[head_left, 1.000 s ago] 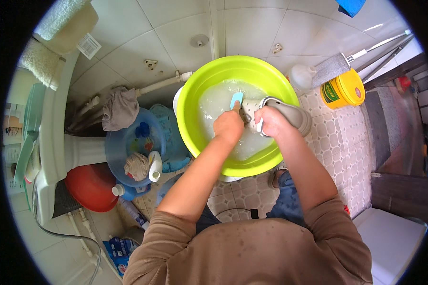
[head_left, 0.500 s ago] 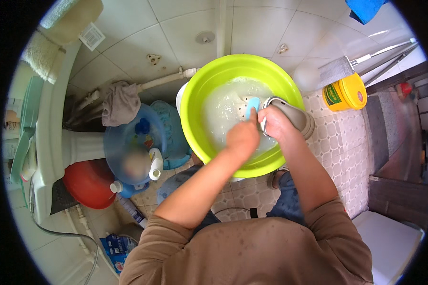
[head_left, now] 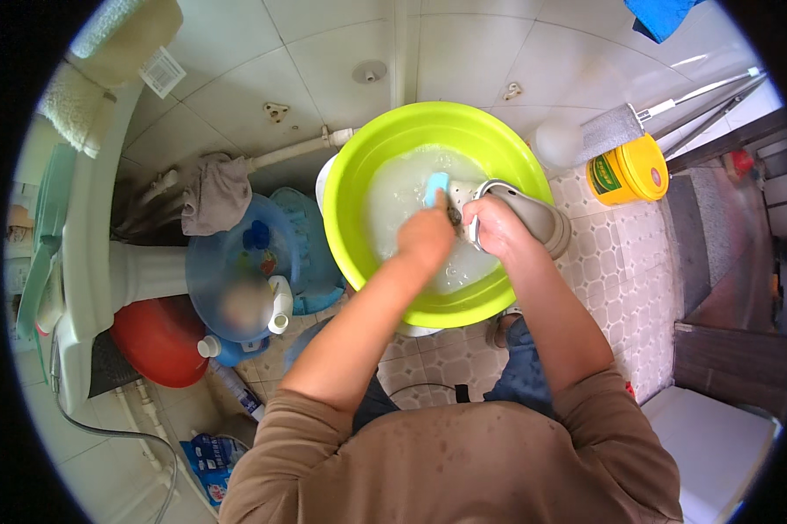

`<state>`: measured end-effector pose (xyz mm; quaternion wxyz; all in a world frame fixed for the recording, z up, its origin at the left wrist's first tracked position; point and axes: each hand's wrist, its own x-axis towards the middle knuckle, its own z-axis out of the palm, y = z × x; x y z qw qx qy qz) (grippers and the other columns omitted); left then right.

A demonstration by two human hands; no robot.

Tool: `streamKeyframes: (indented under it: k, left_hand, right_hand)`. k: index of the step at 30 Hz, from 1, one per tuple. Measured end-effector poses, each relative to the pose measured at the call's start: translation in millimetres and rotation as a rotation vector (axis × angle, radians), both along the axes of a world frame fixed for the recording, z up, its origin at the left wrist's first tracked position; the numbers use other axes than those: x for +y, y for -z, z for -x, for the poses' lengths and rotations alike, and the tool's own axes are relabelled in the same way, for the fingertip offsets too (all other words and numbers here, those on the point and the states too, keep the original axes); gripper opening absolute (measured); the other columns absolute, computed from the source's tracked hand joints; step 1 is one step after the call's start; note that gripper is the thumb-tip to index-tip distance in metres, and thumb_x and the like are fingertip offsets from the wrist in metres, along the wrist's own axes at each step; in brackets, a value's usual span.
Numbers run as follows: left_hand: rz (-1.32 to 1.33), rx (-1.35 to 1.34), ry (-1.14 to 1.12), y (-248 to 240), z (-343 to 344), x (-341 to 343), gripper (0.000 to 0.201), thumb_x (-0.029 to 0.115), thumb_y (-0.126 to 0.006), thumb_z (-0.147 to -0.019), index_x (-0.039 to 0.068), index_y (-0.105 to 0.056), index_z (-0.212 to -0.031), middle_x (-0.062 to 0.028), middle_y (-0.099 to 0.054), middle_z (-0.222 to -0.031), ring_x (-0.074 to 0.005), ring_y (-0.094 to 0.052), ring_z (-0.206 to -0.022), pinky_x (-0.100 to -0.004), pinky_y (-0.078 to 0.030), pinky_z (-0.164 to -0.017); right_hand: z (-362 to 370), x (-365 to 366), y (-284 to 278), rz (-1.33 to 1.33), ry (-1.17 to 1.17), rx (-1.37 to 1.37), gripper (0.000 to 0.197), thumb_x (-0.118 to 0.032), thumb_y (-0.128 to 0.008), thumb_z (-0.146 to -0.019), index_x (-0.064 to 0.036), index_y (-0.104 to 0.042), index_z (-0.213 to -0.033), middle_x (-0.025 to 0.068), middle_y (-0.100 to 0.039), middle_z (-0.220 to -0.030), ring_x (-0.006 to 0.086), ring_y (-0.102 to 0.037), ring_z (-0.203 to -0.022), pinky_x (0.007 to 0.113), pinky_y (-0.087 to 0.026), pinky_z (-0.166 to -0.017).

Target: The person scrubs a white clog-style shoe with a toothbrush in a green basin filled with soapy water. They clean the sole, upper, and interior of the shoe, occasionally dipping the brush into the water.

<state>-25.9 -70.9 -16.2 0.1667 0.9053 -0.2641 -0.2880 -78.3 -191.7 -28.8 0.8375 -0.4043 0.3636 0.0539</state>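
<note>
A bright green basin (head_left: 345,249) holds cloudy, sudsy water. My right hand (head_left: 498,227) is wrapped round the strap and side of a light grey clog (head_left: 538,220), whose heel rests over the basin's right wall. The holed toe of the clog points left, over the water. In my left hand (head_left: 425,241) is a light blue brush (head_left: 436,186), with fingers closed round it and one finger lying along its back. The brush is at the clog's toe; its bristles are hidden, so I cannot tell whether they touch.
A yellow bucket (head_left: 628,170) and a whitish translucent container (head_left: 558,142) stand right of the basin. To the left are a translucent blue tub (head_left: 208,306), a red basin (head_left: 153,345), a white bottle (head_left: 280,306) and a grey cloth (head_left: 214,194). A white sink pedestal (head_left: 149,271) stands beyond.
My left hand has moved the brush left, out toward the tip of the clog's toe. My right hand keeps its grip on the clog. The whole view has shifted slightly.
</note>
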Motion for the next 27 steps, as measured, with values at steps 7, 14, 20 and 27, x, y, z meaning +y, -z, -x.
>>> streamKeyframes:
  k: [7, 14, 20, 27]
  left_hand:
    - [-0.042, -0.044, 0.003, 0, -7, -6, 0.055, 0.015, -0.042, -0.085, 0.012, -0.030, -0.139, -0.0197, -0.064, -0.097, -0.0341, -0.063, -0.088, -0.0430, -0.049, -0.077]
    - [-0.072, -0.087, 0.034, 3, -7, -5, 0.056, 0.019, -0.044, -0.085, 0.014, -0.031, -0.139, -0.0166, -0.065, -0.097, -0.0297, -0.064, -0.087, -0.0390, -0.050, -0.076]
    - [-0.022, -0.056, 0.068, -4, 11, -9, 0.053, 0.016, -0.043, -0.085, 0.018, -0.035, -0.138, -0.0172, -0.064, -0.096, -0.0318, -0.063, -0.084, -0.0426, -0.049, -0.075]
    - [-0.061, -0.101, 0.033, -1, -5, -11, 0.053, 0.016, -0.045, -0.085, 0.019, -0.036, -0.137, -0.0165, -0.065, -0.094, -0.0304, -0.064, -0.084, -0.0423, -0.050, -0.073]
  right_hand:
    - [0, 1, 3, 0.032, 0.049, 0.001, 0.016, 0.008, -0.047, -0.056, -0.0053, -0.042, -0.064, 0.0052, -0.043, -0.069, 0.0169, -0.042, -0.063, 0.028, -0.033, -0.055]
    - [2, -1, 6, -0.008, 0.043, 0.012, 0.017, 0.008, -0.047, -0.057, -0.0071, -0.043, -0.065, 0.0033, -0.039, -0.062, 0.0169, -0.040, -0.053, 0.029, -0.031, -0.047]
    - [3, 4, 4, 0.022, 0.045, -0.039, 0.016, 0.007, -0.046, -0.057, -0.0049, -0.045, -0.067, 0.0043, -0.041, -0.066, 0.0187, -0.041, -0.056, 0.030, -0.034, -0.053]
    - [3, 0, 6, 0.061, -0.019, -0.062, 0.026, 0.008, -0.045, -0.057, 0.0039, -0.047, -0.082, 0.0088, -0.045, -0.078, 0.0205, -0.045, -0.069, 0.032, -0.038, -0.060]
